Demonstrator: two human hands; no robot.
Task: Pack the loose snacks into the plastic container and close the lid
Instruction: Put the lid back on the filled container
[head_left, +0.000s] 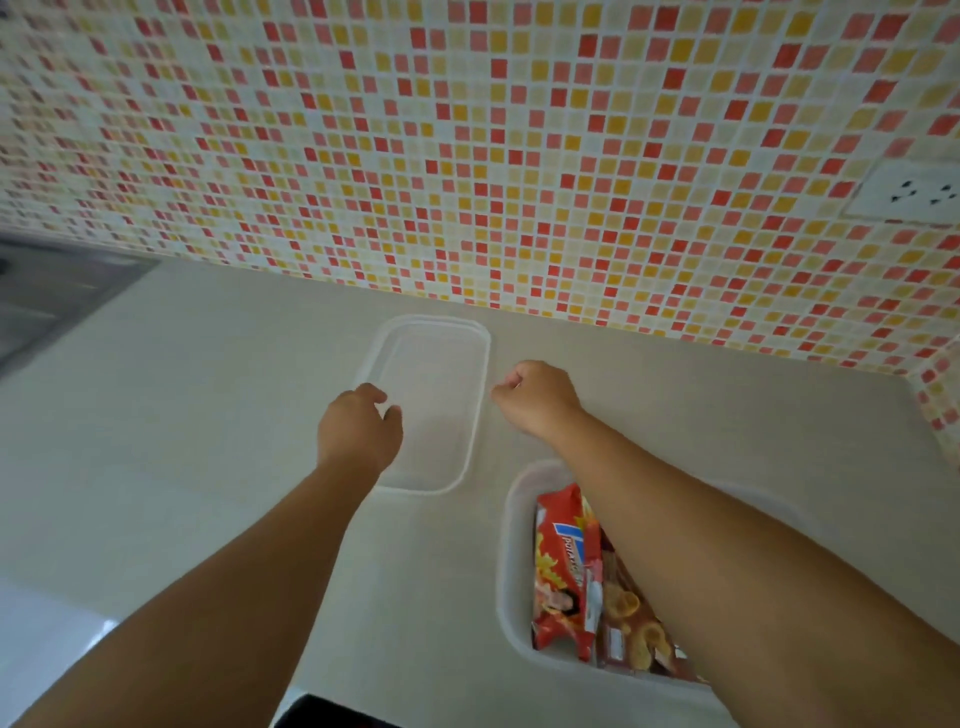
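A clear plastic lid (436, 364) lies flat on the pale counter near the tiled wall. My left hand (358, 431) is at the lid's left edge, with its fingers curled over the rim. My right hand (535, 397) is at the lid's right edge, fingers curled and fingertips pinching the rim. The clear plastic container (511, 545) stands at the lower right, and my right forearm crosses above it. Inside it lie a red snack packet (563, 566) and a brown biscuit packet (631, 623), partly hidden by the arm.
The mosaic-tiled wall (467, 156) runs behind the counter (208, 415) and carries a white socket (914, 192) at the right. A steel sink (47, 296) sits at the far left. A dark object (332, 714) shows at the bottom edge.
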